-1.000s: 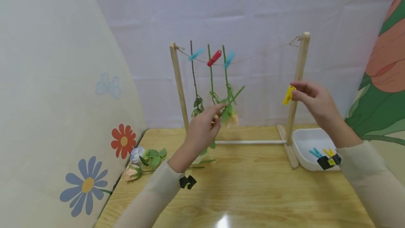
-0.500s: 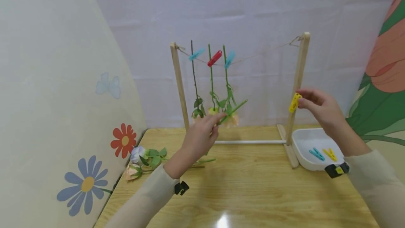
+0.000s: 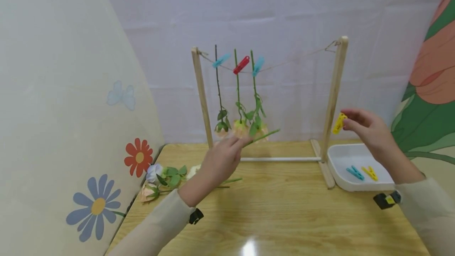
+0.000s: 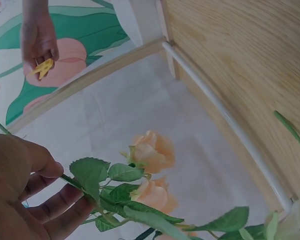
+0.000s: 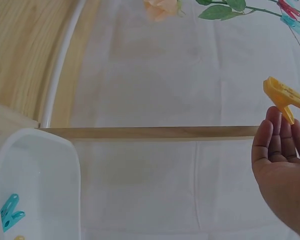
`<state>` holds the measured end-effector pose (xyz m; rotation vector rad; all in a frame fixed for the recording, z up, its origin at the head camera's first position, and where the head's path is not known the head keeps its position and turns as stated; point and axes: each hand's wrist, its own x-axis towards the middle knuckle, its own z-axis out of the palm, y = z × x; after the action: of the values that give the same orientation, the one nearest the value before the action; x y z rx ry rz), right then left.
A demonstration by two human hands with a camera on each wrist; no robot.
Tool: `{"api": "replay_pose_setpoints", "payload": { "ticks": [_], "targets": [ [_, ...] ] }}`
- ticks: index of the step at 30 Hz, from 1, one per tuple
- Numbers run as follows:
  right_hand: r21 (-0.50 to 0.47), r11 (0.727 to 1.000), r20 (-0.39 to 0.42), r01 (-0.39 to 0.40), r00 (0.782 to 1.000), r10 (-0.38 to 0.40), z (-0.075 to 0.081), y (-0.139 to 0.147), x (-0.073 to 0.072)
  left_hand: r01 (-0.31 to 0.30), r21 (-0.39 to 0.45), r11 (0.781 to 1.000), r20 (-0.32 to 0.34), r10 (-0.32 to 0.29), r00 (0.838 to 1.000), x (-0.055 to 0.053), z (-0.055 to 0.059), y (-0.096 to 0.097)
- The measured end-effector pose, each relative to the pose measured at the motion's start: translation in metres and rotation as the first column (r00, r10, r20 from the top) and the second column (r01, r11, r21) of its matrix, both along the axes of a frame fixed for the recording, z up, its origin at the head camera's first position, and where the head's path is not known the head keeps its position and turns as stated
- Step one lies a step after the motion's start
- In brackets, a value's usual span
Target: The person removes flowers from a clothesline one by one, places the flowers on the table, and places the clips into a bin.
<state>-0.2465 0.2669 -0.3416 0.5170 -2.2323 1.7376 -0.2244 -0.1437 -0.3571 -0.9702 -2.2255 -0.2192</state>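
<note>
My left hand [image 3: 222, 159] pinches the green stem [image 3: 266, 134] of a flower between thumb and fingers. The stem slants up to the right; a white bloom [image 3: 193, 171] shows beyond the wrist. My right hand [image 3: 371, 129], near the right post, pinches a yellow clothespin [image 3: 339, 123] by its handle end; in the right wrist view the clothespin [image 5: 280, 94] shows between thumb and fingertips. Three peach roses [image 3: 241, 127] hang head down from a string, held by a blue clothespin [image 3: 221, 61], a red clothespin [image 3: 241, 65] and another blue clothespin [image 3: 258, 66].
The string runs between two wooden posts [image 3: 337, 78] joined low down by a white rod [image 3: 281, 159]. A white tray [image 3: 350, 187] at right holds a blue clothespin [image 3: 355, 173] and a yellow one. Cut flowers [image 3: 151, 192] lie at the table's left edge.
My left hand has come down with the stem, which now leans flatter. My right hand has moved down and to the right with the yellow clothespin, away from the string.
</note>
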Motion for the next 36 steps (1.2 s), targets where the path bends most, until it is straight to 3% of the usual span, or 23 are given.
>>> {"api": "replay_pose_setpoints", "payload": {
  "ticks": [8, 14, 22, 29, 36],
  "targets": [
    [0.09, 0.994, 0.038, 0.059, 0.997, -0.062, -0.01, 0.011, 0.002, -0.057, -0.102, 0.993, -0.037, 0.054, 0.998, 0.002, -0.007, -0.011],
    [0.003, 1.0, 0.065, 0.024, 0.998, -0.024, -0.022, 0.022, 0.001, -0.107, -0.218, 0.97, -0.06, 0.096, 0.994, -0.001, -0.014, -0.022],
    [-0.027, 0.999, 0.139, 0.035, 0.99, -0.031, -0.036, 0.04, 0.005, -0.174, -0.358, 0.917, -0.052, 0.167, 0.985, -0.003, -0.024, -0.037],
    [0.061, 0.993, 0.174, 0.101, 0.979, -0.11, -0.049, 0.048, 0.008, -0.214, -0.453, 0.865, -0.076, 0.202, 0.977, -0.002, -0.032, -0.04],
    [0.051, 0.992, 0.204, 0.12, 0.971, -0.128, -0.058, 0.057, 0.01, -0.258, -0.53, 0.808, -0.091, 0.248, 0.964, 0.0, -0.039, -0.043]
  ]
}}
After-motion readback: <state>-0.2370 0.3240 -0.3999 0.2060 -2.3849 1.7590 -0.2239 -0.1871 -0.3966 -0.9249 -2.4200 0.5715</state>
